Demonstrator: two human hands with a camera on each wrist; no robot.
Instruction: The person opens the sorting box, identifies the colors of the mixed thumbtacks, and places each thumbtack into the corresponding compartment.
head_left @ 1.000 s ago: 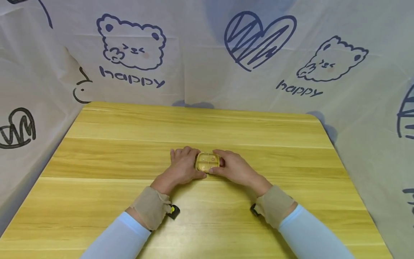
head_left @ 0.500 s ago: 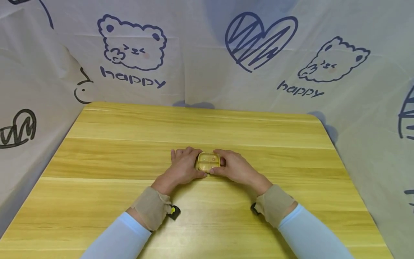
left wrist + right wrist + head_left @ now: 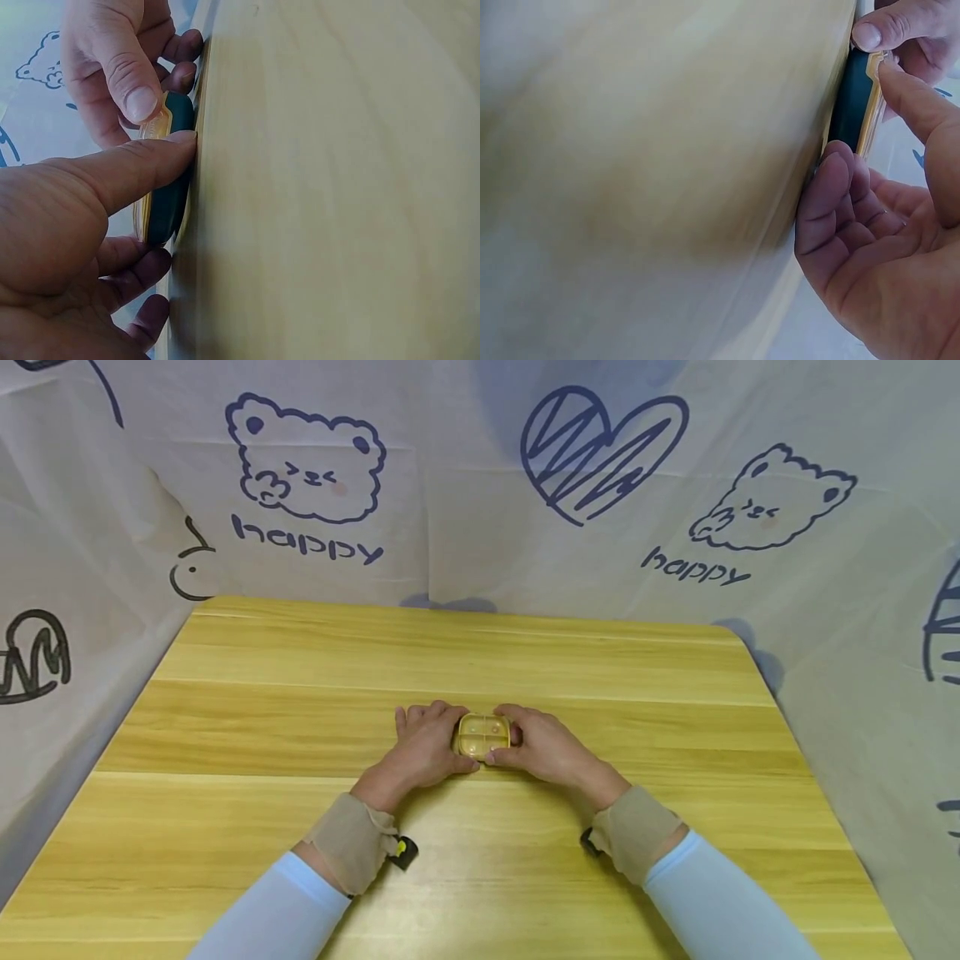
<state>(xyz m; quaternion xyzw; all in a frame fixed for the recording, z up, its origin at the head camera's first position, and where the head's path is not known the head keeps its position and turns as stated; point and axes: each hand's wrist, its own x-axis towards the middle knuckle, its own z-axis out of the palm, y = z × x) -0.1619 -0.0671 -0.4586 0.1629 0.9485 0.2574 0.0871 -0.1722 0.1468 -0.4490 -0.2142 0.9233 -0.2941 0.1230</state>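
Observation:
A small pill box (image 3: 483, 737) with a clear yellowish lid and several compartments lies on the wooden table between both hands. Its base is dark green, as the left wrist view shows along the side of the box (image 3: 169, 202). From the left, my left hand (image 3: 425, 747) grips it, thumb along the near side and fingers around the far left. My right hand (image 3: 551, 747) holds the right end. In the right wrist view, the thumb of my right hand (image 3: 900, 255) presses the lid's edge and its fingers are curled by the base (image 3: 851, 101). The lid appears closed.
The wooden table (image 3: 480, 652) extends around the hands on all sides. Behind it and at both sides hangs a white cloth (image 3: 465, 527) with drawn bears, hearts and lettering. Each wrist wears a beige band (image 3: 351, 842) with a small dark device.

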